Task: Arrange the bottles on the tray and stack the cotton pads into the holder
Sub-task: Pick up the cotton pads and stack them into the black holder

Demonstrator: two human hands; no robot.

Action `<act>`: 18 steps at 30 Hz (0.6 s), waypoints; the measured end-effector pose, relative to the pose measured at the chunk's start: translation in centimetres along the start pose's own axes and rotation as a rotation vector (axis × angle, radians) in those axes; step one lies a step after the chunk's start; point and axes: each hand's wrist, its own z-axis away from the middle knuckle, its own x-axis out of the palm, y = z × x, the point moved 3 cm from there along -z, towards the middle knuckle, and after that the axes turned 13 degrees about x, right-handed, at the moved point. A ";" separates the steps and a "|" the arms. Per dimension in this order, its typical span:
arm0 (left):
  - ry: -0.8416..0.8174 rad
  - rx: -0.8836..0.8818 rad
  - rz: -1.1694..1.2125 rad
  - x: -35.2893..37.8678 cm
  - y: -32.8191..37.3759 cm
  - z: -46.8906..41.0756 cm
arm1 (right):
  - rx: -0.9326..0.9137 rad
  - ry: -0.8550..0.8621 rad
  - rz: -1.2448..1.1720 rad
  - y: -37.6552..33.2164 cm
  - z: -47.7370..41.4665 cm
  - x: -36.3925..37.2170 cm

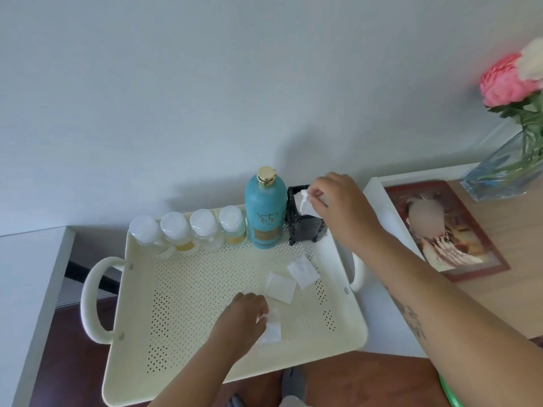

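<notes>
A cream perforated tray (pixel 188 327) holds a row of several small clear bottles (pixel 202 227) along its far edge, with a tall teal bottle (pixel 266 210) at their right. Right of it stands a black holder (pixel 296 224). My right hand (pixel 338 207) pinches a white cotton pad (pixel 307 205) at the holder's open top. My left hand (pixel 244 318) rests on the tray floor, gripping another cotton pad (pixel 271 330). Two loose pads (pixel 280 286) (pixel 304 271) lie flat on the tray between my hands.
A white shelf edge (pixel 26 289) is at the left. At the right, a framed picture (pixel 446 227) lies on a wooden surface, and a glass vase of flowers (pixel 511 168) stands behind it. A wall rises right behind the tray.
</notes>
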 end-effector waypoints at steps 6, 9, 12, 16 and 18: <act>0.039 -0.032 0.059 0.1 -0.3 0.3 | -0.004 -0.056 0.086 0.7 -2.7 2.3; 0.054 -0.061 0.093 0.1 -0.2 0.4 | 0.015 -0.113 0.128 1.1 -2.5 3.2; 0.080 -0.065 0.130 -0.2 0.1 0.4 | -0.024 -0.043 0.127 1.5 -1.4 3.1; 0.118 -0.087 0.205 -0.5 0.6 0.7 | -0.102 0.006 0.091 1.9 0.5 3.3; 0.117 -0.098 0.227 -0.5 0.6 1.0 | -0.132 -0.050 0.134 2.0 0.9 4.0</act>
